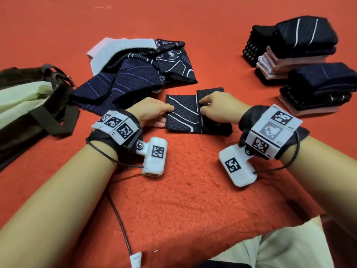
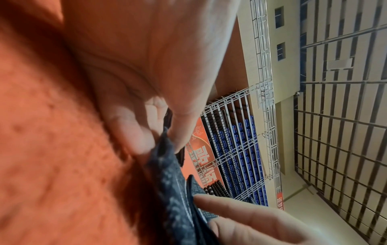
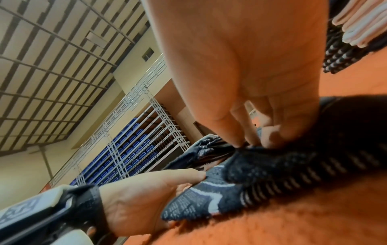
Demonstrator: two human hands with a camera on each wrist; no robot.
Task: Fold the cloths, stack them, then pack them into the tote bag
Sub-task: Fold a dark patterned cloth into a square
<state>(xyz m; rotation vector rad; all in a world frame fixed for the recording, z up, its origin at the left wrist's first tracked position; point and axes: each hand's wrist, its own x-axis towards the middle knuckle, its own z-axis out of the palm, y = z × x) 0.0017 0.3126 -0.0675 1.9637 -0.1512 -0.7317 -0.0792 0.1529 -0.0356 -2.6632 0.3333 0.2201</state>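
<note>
My left hand [image 1: 152, 111] pinches the left edge of the dark patterned cloth [image 1: 183, 113] on the red carpet [image 1: 183, 190] in front of me; my right hand [image 1: 218, 109] pinches its folded right flap. The tote bag [image 1: 34, 113] lies far left; folded stacks [image 1: 301, 60] sit far right.

A sports hall: tiers of blue seats [image 2: 236, 149] behind red carpet [image 1: 183, 200].

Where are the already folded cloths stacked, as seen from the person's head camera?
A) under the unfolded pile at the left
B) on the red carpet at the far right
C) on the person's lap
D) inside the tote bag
B: the stacks of folded cloths stand on the red carpet at the far right, while the tote bag lies at the left, and both hands are on the dark patterned cloth in the middle.
</note>
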